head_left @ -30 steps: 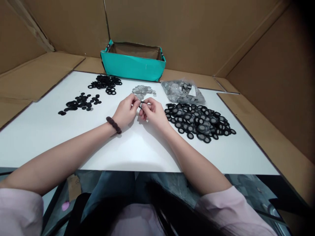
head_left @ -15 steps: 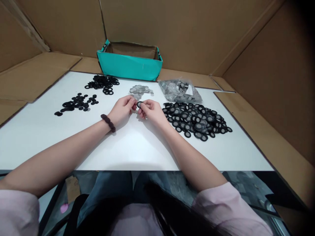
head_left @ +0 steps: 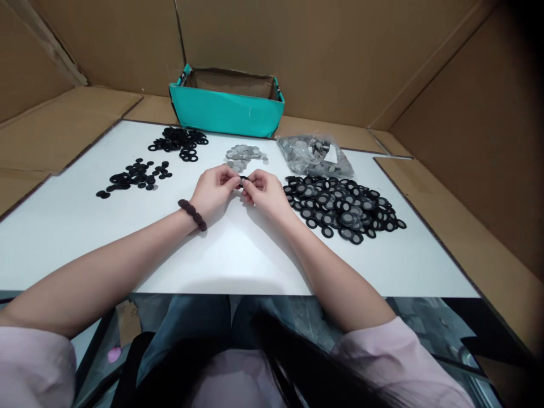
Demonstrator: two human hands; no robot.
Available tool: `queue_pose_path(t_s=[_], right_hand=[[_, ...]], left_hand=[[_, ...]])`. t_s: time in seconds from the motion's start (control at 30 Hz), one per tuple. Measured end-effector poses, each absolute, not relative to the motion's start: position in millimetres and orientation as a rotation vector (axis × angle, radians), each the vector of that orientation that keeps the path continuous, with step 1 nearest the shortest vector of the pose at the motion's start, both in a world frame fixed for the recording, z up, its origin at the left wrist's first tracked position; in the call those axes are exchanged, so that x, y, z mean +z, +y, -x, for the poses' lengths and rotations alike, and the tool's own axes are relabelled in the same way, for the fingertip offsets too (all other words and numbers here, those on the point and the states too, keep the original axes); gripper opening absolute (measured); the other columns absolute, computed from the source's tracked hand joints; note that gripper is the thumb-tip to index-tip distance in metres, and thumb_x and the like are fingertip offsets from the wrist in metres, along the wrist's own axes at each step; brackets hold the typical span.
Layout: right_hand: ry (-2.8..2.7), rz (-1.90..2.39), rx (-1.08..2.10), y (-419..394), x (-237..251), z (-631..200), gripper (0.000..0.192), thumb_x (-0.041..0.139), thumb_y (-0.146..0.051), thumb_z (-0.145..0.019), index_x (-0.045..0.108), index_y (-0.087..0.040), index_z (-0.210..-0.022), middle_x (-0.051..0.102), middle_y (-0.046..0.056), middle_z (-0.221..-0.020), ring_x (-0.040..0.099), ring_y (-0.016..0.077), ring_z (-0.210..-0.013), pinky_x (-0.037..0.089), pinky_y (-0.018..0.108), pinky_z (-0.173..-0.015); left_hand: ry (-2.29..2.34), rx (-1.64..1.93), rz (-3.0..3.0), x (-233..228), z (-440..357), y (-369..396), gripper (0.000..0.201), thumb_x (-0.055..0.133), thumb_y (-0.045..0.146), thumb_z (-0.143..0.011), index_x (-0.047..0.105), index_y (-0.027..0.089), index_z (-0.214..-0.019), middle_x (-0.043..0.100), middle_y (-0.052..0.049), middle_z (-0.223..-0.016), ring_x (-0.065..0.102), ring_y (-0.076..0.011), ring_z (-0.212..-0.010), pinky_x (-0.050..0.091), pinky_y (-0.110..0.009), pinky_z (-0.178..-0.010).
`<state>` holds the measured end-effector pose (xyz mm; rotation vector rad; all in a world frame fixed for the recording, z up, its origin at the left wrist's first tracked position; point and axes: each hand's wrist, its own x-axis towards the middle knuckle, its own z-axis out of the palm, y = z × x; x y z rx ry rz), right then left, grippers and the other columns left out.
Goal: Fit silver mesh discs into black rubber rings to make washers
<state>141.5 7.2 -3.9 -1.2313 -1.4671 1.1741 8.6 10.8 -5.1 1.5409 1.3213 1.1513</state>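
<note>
Between my two hands, just above the white table, is a small black ring (head_left: 243, 179), partly hidden by the thumbs. My left hand (head_left: 216, 190) pinches it from the left, thumb on top. From the other side my right hand (head_left: 264, 191) grips the same ring between thumb and fingers. Whether a grey disc sits inside it cannot be made out now. Right behind the hands lies a loose heap of thin grey discs (head_left: 245, 154). A large pile of black rings with grey centres (head_left: 346, 209) spreads to the right of my right hand.
A transparent bag of grey pieces (head_left: 312, 156) lies behind the large pile. Black open rings (head_left: 178, 140) and small black discs (head_left: 136, 174) are heaped on the left. A turquoise box (head_left: 227, 110) stands at the back. Cardboard walls (head_left: 323, 62) enclose the white table (head_left: 242, 260).
My left thumb has moved right onto the ring, so both hands now grip it. The ring has tilted and shows less of its face. The view has shifted slightly.
</note>
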Motion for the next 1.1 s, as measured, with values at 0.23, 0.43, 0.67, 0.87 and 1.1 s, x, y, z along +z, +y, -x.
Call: queue_pose_path(t_s=[0.23, 0.43, 0.67, 0.87, 1.1], right_hand=[[-1.442, 1.266, 1.281, 8.7, -3.4, -145.6, 0.017, 0.055, -0.013, -0.079, 0.048, -0.015, -0.063, 0.057, -0.002, -0.052, 0.052, 0.0069, -0.041, 0.043, 0.017, -0.042], [-1.146, 1.209, 1.526, 10.3, -1.9, -141.8, 0.019, 0.058, -0.012, -0.080, 0.051, -0.013, -0.062, 0.059, 0.000, -0.052, 0.055, 0.0064, -0.043, 0.047, 0.016, -0.043], [-1.072, 1.213, 1.636, 8.4, 3.2, -140.9, 0.012, 0.054, -0.009, -0.082, 0.049, -0.014, -0.073, 0.061, 0.000, -0.052, 0.060, 0.0097, -0.045, 0.050, 0.019, -0.046], [-1.082, 1.206, 1.632, 9.1, 3.4, -142.6, 0.008, 0.053, -0.009, -0.082, 0.049, -0.014, -0.077, 0.060, -0.001, -0.051, 0.059, 0.0095, -0.044, 0.047, 0.018, -0.044], [-1.129, 1.086, 1.575, 14.9, -3.8, -143.7, 0.008, 0.046, -0.009, -0.084, 0.045, -0.017, -0.086, 0.058, -0.005, -0.051, 0.056, 0.0069, -0.044, 0.047, 0.018, -0.047]], left_hand=[[1.278, 1.077, -1.527, -1.6, -10.9, 8.1, 0.010, 0.058, 0.023, -0.072, 0.055, 0.015, -0.066, 0.063, -0.003, -0.065, 0.061, -0.0162, -0.068, 0.050, -0.031, -0.069], [1.238, 1.125, -1.474, 3.2, -8.7, 7.9, 0.013, 0.059, 0.022, -0.071, 0.064, 0.013, -0.079, 0.067, -0.005, -0.073, 0.061, -0.0166, -0.069, 0.050, -0.032, -0.071], [1.282, 1.129, -1.538, 1.4, -7.5, 9.9, 0.015, 0.055, 0.019, -0.070, 0.065, 0.013, -0.079, 0.066, -0.005, -0.076, 0.059, -0.0152, -0.067, 0.048, -0.029, -0.066], [1.293, 1.080, -1.640, 2.0, -4.4, 10.9, 0.023, 0.051, 0.021, -0.074, 0.065, 0.015, -0.090, 0.066, -0.004, -0.076, 0.059, -0.0142, -0.068, 0.048, -0.027, -0.066], [1.246, 1.114, -1.658, 1.4, -5.5, 12.0, 0.018, 0.057, 0.020, -0.072, 0.065, 0.014, -0.087, 0.067, -0.007, -0.085, 0.061, -0.0167, -0.077, 0.048, -0.030, -0.072]])
